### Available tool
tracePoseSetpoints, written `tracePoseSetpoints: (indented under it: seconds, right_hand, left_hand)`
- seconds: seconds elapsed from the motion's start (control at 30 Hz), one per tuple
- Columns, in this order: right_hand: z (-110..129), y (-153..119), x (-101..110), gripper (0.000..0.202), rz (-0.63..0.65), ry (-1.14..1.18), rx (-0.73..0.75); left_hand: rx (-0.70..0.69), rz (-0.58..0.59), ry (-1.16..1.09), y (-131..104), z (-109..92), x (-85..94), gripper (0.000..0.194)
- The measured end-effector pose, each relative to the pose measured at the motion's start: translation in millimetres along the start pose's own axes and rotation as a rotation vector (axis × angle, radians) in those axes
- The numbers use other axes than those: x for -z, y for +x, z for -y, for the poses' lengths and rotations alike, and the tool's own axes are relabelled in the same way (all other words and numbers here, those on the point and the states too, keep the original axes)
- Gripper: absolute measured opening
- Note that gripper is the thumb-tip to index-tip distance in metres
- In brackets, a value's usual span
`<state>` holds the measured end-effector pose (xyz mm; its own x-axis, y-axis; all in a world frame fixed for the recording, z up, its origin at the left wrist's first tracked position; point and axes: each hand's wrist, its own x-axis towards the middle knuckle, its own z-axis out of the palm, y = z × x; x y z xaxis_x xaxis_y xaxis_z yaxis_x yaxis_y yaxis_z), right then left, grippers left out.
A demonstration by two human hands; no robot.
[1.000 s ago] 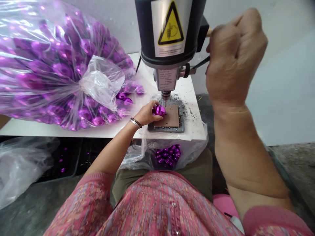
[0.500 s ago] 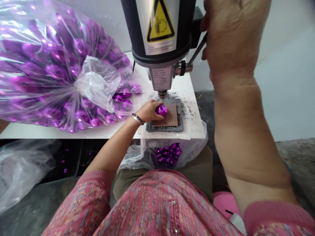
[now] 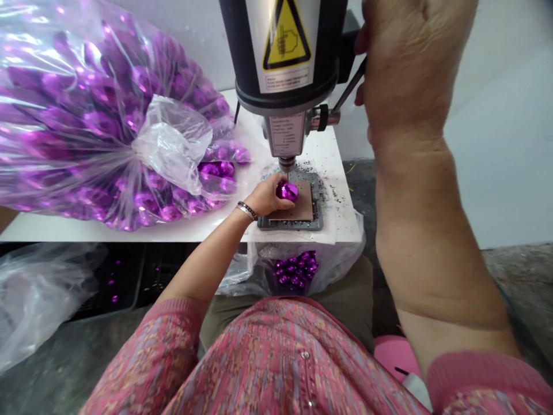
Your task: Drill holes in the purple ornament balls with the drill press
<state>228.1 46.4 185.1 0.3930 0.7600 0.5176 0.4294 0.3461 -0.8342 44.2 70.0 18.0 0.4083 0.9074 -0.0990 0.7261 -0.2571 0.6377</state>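
My left hand (image 3: 268, 196) is closed around a shiny purple faceted ball (image 3: 289, 191), thumb in front and fingers behind. The ball is right under the bit and chuck (image 3: 287, 163) of a drill press (image 3: 285, 63); whether the bit touches it I cannot tell. Beneath the ball is a brown board (image 3: 303, 203) on the grey machine base (image 3: 318, 222). At the upper right, my right hand (image 3: 408, 63) is wrapped around the drill press lever (image 3: 349, 86). The lever's end is hidden inside that hand.
A large clear bag (image 3: 99, 115) full of purple balls fills the left of the white table (image 3: 207, 227). Dark shavings (image 3: 330, 190) lie around the base. Below the table edge, an open plastic bag (image 3: 332, 268) holds more purple balls (image 3: 296, 270). A pink object (image 3: 395, 354) is at lower right.
My left hand and the purple ball have shifted slightly to the right over the board. My right hand stays on the lever, almost unmoved.
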Motion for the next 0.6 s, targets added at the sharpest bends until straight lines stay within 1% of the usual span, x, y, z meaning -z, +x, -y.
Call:
tracePoseSetpoints:
  seconds: [0.13, 0.23, 0.33, 0.4, 0.53, 0.6]
  right_hand:
    - [-4.6, -0.5, -1.6, 0.034, -0.01, 0.055, 0.011]
    - [-8.8, -8.4, -2.1, 0.031, -0.019, 0.038, 0.074]
    - [-15.6, -28.7, 1.7, 0.029, -0.035, 0.04, 0.166]
    - [-23.4, -46.1, 6.1, 0.025, -0.056, 0.038, 0.2]
    - [-46.4, -74.3, 12.4, 0.014, -0.107, -0.017, 0.275]
    - [-57.5, -82.2, 12.4, 0.015, -0.142, -0.057, 0.336]
  left_hand:
    - [0.03, 0.041, -0.07, 0.9, -5.1, -3.1, 0.07]
    - [0.03, 0.029, -0.133, 0.2, -2.5, -6.9, 0.072]
    - [0.049, 0.031, -0.175, -0.9, 0.0, -9.8, 0.074]
    - [0.058, 0.033, -0.196, -1.3, 1.0, -11.2, 0.074]
    - [0.047, 0.018, -0.23, -0.3, 5.0, -15.9, 0.076]
    - [0.036, 0.001, -0.239, 0.7, 8.5, -19.4, 0.076]
